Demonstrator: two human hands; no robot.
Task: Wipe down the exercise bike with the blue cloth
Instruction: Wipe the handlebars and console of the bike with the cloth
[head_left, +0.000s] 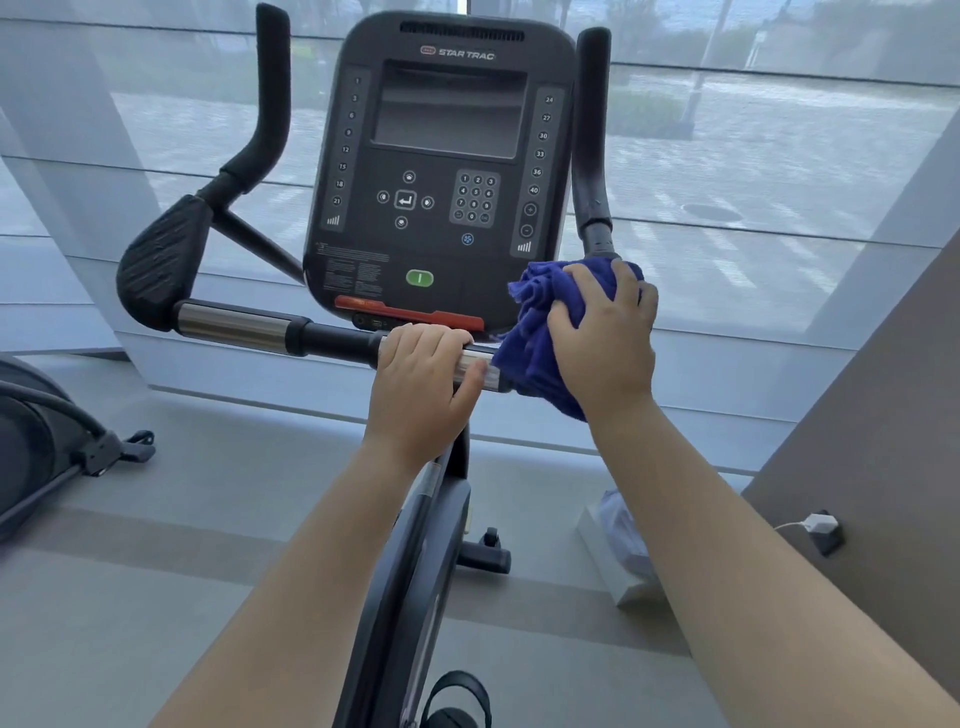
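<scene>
Bike (441, 171) seen front-on, console facing camera, window behind. Cloth (535, 332) bunched over right end of handlebar (332, 338), below console's lower right corner. Cloth clutched by right hand (605, 332), fingers curled over it, pressed onto bar. Chrome grip just left of cloth wrapped by left hand (423, 379), fingers closed round bar.

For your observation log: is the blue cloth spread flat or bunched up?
Bunched up. The blue cloth is crumpled in folds under the right hand, pressed on the handlebar.
</scene>
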